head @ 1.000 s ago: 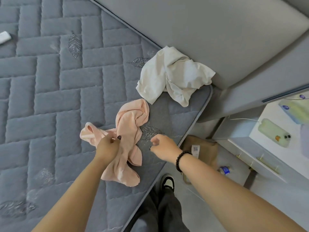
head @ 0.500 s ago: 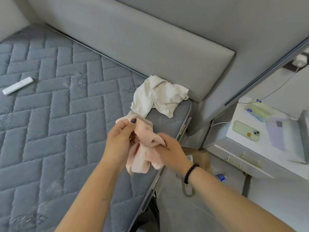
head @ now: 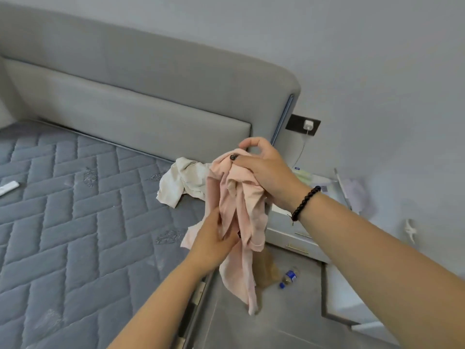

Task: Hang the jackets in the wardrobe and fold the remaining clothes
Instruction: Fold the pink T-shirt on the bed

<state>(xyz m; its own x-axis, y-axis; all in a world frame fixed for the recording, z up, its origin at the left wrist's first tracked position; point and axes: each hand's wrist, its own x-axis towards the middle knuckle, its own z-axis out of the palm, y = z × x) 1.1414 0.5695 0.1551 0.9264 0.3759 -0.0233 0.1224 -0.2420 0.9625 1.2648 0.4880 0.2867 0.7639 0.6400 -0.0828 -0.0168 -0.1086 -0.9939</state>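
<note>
Pink garment, soft knit, bunched and hanging limp at frame centre, off the mattress. Right hand grips its top, thumb and fingers curled round the fabric; black bead bracelet on that wrist. Left hand pinches the cloth lower down. Crumpled cream garment lies on the quilted grey mattress by the padded headboard, upper centre. Plastic bottle on the floor, lower right
</note>
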